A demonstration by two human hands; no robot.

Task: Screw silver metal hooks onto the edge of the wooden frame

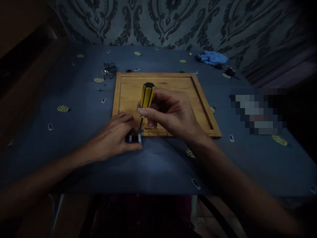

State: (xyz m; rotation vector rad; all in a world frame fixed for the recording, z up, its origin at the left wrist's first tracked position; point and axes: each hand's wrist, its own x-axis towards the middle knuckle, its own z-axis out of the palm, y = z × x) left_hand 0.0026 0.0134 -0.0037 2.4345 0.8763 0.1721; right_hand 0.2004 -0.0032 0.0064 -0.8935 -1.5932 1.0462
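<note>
A framed wooden panel (158, 89) lies flat on the table, a row of small dark holes along its front edge. My right hand (173, 114) grips a yellow and black screwdriver (148, 96) by its handle, thumb and fingers closed on it. The screwdriver stands nearly upright, and its tip meets a small shiny metal fitting (140, 137) at the panel's front edge. My left hand (119, 134) pinches this fitting against the edge, thumb in front and fingers over the panel. Its exact kind is partly hidden by the fingers.
Small metal hardware (109, 70) and a few loose screws (99, 89) lie left of the panel. A blue cloth (213, 58) and a dark object (229, 71) sit at the back right. A blurred-out item (259, 112) is at right. Patterned wallpaper rises behind the blue tablecloth (81, 76).
</note>
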